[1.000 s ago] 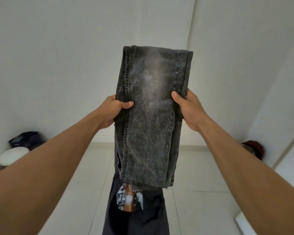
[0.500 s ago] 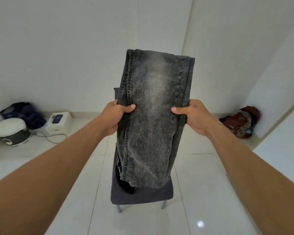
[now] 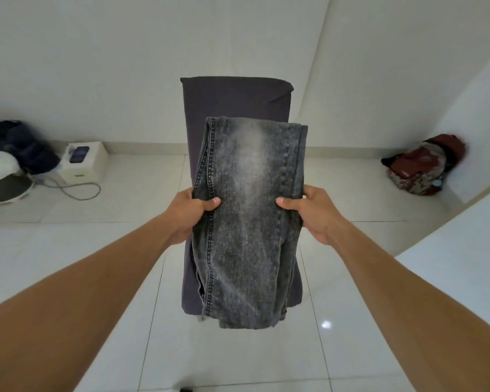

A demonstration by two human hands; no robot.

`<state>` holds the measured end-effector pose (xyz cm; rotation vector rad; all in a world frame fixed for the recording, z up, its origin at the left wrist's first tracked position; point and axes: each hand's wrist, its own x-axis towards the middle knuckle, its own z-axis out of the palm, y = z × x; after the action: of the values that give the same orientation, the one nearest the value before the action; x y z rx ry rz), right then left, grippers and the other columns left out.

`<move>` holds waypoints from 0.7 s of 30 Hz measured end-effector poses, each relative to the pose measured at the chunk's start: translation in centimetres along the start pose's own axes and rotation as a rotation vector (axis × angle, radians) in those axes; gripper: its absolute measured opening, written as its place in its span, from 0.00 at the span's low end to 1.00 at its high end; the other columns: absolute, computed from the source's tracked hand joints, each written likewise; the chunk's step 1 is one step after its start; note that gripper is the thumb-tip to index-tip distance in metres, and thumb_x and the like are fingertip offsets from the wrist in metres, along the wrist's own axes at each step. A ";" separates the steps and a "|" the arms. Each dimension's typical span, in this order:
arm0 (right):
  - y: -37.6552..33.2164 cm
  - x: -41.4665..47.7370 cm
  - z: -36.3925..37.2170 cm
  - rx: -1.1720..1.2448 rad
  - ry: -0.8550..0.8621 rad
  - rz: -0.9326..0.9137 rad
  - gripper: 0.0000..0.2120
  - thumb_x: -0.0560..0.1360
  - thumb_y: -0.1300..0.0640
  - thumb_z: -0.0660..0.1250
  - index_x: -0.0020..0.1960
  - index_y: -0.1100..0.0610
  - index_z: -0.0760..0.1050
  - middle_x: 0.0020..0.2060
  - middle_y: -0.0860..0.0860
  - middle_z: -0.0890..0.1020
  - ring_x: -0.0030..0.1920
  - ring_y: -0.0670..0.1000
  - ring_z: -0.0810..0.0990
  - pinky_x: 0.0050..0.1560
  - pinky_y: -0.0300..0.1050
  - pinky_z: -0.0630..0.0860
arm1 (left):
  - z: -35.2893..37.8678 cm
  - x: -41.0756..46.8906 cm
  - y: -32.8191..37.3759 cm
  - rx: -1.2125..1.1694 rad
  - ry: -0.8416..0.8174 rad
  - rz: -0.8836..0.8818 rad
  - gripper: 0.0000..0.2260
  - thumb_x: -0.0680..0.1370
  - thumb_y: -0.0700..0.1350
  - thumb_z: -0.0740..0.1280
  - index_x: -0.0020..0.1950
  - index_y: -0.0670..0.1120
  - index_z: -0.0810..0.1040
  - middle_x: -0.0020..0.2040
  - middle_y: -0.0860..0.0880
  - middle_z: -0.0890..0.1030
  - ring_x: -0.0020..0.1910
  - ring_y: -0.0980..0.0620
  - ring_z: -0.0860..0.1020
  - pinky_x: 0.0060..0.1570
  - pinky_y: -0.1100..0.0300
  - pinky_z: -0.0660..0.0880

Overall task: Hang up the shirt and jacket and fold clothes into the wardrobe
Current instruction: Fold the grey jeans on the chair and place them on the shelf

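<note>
The left hand (image 3: pixel 191 215) and the right hand (image 3: pixel 314 213) hold a pair of gray jeans (image 3: pixel 249 222) up in the air. The jeans are folded into 1 long strip with a pale patch down the middle.

The left fingers (image 3: pixel 210 203) are clamped on the left edge, right by the seam with the light stitches. The thumb lies on the front. The right fingers (image 3: pixel 286 201) are clamped on the right edge the same way, thumb on the front. The other fingers are tucked behind the cloth, so most of them are hidden. Part of the jeans stands up above the fingers, and the rest hangs down below them.

Behind the fingers is a dark gray chair (image 3: pixel 235 97) with a cloth cover. Its back shows above the top of the jeans. You cannot tell if the jeans touch the chair.

Far to the left of the left fingers, a white box (image 3: pixel 84 171) sits on the floor (image 3: pixel 351 349) by the wall, with a phone (image 3: pixel 79 154) on top. A gray cable (image 3: pixel 79 190) loops in front of it. Past that are a dark blue bag (image 3: pixel 20 148) and a round white and dark thing (image 3: pixel 0 179), too blurry to name.

Far to the right of the right fingers, a red bag (image 3: pixel 422 165) leans in the corner. The floor is shiny white tile.
</note>
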<state>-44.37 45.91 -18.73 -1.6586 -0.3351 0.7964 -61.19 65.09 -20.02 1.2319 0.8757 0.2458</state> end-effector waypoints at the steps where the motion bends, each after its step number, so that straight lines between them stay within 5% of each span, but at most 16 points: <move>1: 1.2 1.4 0.2 0.010 0.015 0.003 0.10 0.73 0.66 0.75 0.52 0.57 0.82 0.50 0.55 0.87 0.50 0.55 0.86 0.56 0.53 0.82 | 0.0 1.5 -0.9 -0.011 0.003 -0.016 0.14 0.78 0.35 0.69 0.63 0.40 0.77 0.55 0.42 0.84 0.51 0.44 0.84 0.44 0.54 0.80; 5: 6.0 7.5 0.6 0.020 0.010 0.020 0.13 0.72 0.63 0.77 0.56 0.56 0.82 0.50 0.52 0.87 0.51 0.53 0.87 0.56 0.52 0.82 | 0.0 7.8 -4.8 -0.021 0.038 -0.063 0.16 0.78 0.35 0.69 0.65 0.41 0.76 0.56 0.42 0.84 0.54 0.43 0.83 0.52 0.50 0.80; 11: 12.2 14.3 1.3 0.021 -0.157 0.071 0.34 0.66 0.74 0.77 0.68 0.53 0.74 0.56 0.50 0.86 0.58 0.52 0.84 0.60 0.51 0.79 | -0.5 16.4 -8.1 -0.073 0.054 -0.066 0.18 0.79 0.32 0.66 0.67 0.43 0.75 0.57 0.42 0.83 0.56 0.42 0.82 0.59 0.44 0.78; 15: 15.0 17.1 2.2 0.084 -0.170 0.180 0.22 0.68 0.69 0.76 0.61 0.60 0.80 0.53 0.54 0.87 0.56 0.55 0.85 0.66 0.57 0.76 | -1.3 19.5 -9.3 0.010 -0.038 -0.175 0.19 0.76 0.31 0.68 0.66 0.43 0.77 0.56 0.41 0.84 0.56 0.39 0.82 0.61 0.41 0.76; 18: 16.2 19.1 2.3 0.053 -0.214 0.183 0.24 0.69 0.71 0.75 0.63 0.58 0.78 0.54 0.54 0.86 0.56 0.55 0.85 0.66 0.58 0.76 | -2.0 20.7 -10.1 0.143 -0.209 -0.281 0.19 0.74 0.29 0.69 0.62 0.43 0.79 0.56 0.41 0.84 0.57 0.40 0.82 0.60 0.43 0.76; 21: 16.5 19.7 2.9 -0.213 -0.123 0.000 0.19 0.72 0.68 0.75 0.58 0.53 0.79 0.51 0.48 0.86 0.53 0.50 0.85 0.61 0.51 0.79 | -1.8 21.6 -10.3 0.176 -0.102 -0.184 0.22 0.68 0.23 0.69 0.58 0.42 0.79 0.52 0.42 0.86 0.54 0.40 0.83 0.56 0.46 0.79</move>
<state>-35.33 55.96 -40.73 -1.8106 -0.5210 0.8896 -51.02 75.72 -38.96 1.3049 0.9304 -0.0423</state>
